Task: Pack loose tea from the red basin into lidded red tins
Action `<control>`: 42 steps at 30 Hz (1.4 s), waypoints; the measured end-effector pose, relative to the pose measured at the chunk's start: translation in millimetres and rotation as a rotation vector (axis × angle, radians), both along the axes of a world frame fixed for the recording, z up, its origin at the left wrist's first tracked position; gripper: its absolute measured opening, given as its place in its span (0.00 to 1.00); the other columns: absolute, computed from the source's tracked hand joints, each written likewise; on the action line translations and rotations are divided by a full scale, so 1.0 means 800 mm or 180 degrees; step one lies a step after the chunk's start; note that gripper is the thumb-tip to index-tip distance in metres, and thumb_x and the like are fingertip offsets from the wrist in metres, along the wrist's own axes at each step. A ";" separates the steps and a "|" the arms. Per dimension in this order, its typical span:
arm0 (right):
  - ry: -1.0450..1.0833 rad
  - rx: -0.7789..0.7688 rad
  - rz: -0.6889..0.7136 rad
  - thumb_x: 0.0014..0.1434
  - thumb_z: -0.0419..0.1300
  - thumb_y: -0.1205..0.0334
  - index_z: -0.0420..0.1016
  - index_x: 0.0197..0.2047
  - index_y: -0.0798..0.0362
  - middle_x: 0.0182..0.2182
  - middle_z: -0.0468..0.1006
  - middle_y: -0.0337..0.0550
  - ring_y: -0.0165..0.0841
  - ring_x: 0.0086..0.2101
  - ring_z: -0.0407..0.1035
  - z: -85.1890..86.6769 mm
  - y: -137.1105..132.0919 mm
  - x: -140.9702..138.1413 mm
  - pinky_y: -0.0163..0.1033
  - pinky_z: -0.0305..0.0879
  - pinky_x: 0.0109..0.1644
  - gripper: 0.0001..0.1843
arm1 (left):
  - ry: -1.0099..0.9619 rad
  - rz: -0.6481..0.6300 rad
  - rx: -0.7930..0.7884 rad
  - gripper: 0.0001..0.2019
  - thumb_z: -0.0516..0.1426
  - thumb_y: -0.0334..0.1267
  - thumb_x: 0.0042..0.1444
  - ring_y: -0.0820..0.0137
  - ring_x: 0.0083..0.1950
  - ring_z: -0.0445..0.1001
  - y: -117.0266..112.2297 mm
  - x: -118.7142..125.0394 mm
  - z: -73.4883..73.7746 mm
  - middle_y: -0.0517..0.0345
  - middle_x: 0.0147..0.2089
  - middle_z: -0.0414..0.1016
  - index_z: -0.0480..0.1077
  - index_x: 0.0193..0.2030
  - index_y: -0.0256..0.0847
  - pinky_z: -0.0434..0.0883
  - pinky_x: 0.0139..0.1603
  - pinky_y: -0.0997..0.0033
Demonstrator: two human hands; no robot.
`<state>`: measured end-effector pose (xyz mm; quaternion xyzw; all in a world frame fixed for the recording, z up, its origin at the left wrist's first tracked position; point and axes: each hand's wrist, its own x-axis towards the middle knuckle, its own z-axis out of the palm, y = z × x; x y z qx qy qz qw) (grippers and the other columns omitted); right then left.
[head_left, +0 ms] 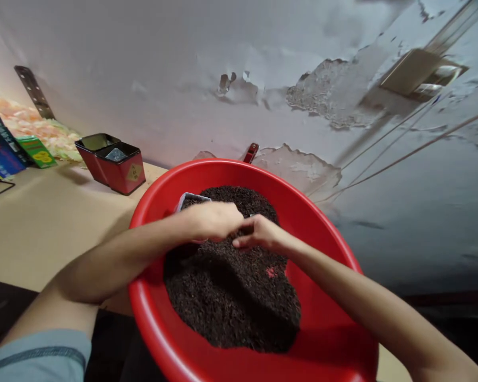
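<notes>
Visibly, both hands (239, 228) meet over upward-opening container (191, 200).

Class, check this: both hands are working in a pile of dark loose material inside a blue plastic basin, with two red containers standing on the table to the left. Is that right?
Not quite. The head view shows the basin is red, not blue. The rest holds: the left hand and right hand meet over the dark loose material, and the two red containers stand on the table to the left.

I see a tan table (43, 223) carrying a red basin (322, 339), two red tins (115, 162) and coloured boxes (8, 148) at its far-left edge.
</notes>
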<state>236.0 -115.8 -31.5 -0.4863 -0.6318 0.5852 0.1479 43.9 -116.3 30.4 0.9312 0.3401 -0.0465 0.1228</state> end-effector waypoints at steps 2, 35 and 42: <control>0.0548 0.0013 -0.0381 0.40 0.77 0.60 0.79 0.40 0.53 0.31 0.78 0.34 0.28 0.31 0.72 0.016 0.021 -0.026 0.39 0.77 0.42 0.22 | 0.0279 0.0316 0.0099 0.16 0.65 0.24 0.45 0.64 0.31 0.79 0.025 -0.037 0.023 0.52 0.32 0.83 0.83 0.42 0.40 0.73 0.32 0.71; 0.0698 0.0584 -0.0834 0.59 0.58 0.75 0.75 0.56 0.55 0.54 0.78 0.51 0.35 0.45 0.77 0.058 0.019 -0.078 0.42 0.78 0.47 0.21 | -0.0844 0.1980 -0.0293 0.21 0.61 0.30 0.59 0.64 0.47 0.82 0.025 -0.113 0.007 0.50 0.49 0.84 0.75 0.60 0.39 0.76 0.48 0.70; -0.2531 0.2480 0.0127 0.65 0.57 0.66 0.78 0.56 0.57 0.52 0.80 0.54 0.43 0.52 0.75 -0.014 0.026 0.025 0.45 0.69 0.59 0.18 | 0.0552 0.2629 0.0732 0.47 0.46 0.67 0.64 0.42 0.55 0.78 0.000 -0.040 -0.033 0.25 0.53 0.78 0.61 0.69 0.20 0.75 0.52 0.51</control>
